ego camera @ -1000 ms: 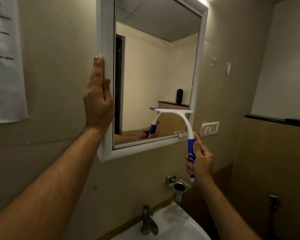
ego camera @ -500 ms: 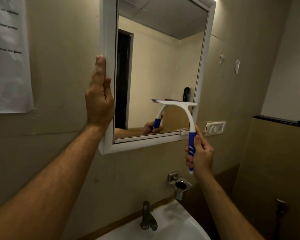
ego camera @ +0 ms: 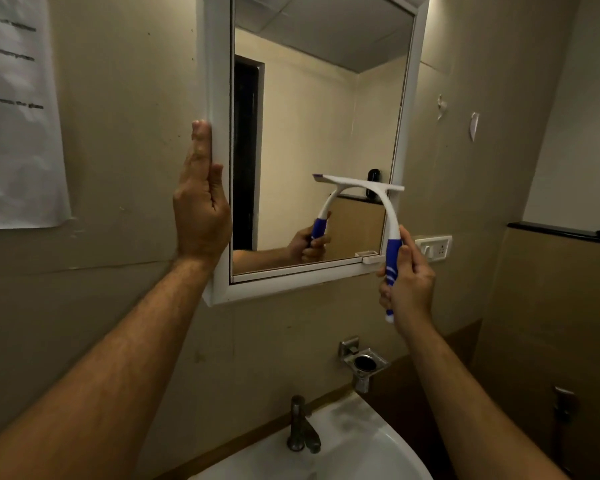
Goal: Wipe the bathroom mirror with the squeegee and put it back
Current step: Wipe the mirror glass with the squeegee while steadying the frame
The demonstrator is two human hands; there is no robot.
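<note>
A white-framed mirror hangs on the beige wall ahead. My left hand lies flat with straight fingers against the frame's left side. My right hand grips the blue handle of a white and blue squeegee. Its white blade lies against the glass in the lower right part of the mirror, about a third of the way up. The glass reflects the squeegee and the hand holding it.
A white sink with a metal tap sits below the mirror. A metal holder is fixed to the wall under my right hand. A switch plate is right of the mirror, a paper notice at far left.
The squeegee blade has slid a little upward on the glass with my right hand. My left hand has stayed on the frame. The camera has tilted slightly.
</note>
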